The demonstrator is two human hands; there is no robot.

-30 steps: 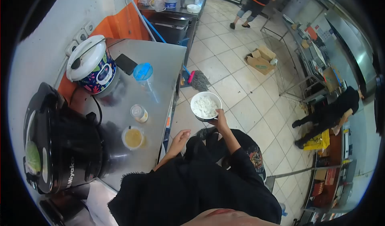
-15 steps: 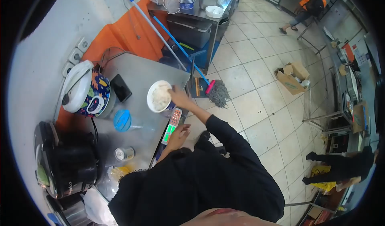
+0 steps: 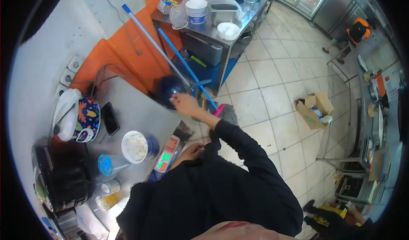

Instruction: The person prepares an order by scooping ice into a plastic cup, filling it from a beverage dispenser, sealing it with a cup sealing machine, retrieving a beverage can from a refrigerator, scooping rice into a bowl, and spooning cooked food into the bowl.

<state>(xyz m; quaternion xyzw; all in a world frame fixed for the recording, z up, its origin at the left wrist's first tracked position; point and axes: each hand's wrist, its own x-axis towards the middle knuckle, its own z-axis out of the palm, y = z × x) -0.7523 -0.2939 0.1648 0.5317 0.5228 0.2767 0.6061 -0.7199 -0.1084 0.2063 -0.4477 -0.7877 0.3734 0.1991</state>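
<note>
The white bowl of rice stands on the steel counter, beside the lit scale. Beyond the counter's far corner is my right hand, away from the bowl. Its fingers are drawn together in front of a dark blue round object; whether they grip anything is too small to tell. Low beside the scale, my left hand is near my body with its fingers curled and nothing visible in them. A blue-lidded cup, a can and a phone are around the bowl.
A patterned rice cooker and a black cooker line the left wall. Mop handles lean near a second table with stacked bowls. On the floor stands a cardboard box. Two people are at the right.
The rice bowl has gone from my right hand, over the floor, to the counter, and is let go. My right hand has moved to the dark blue object. The view has turned.
</note>
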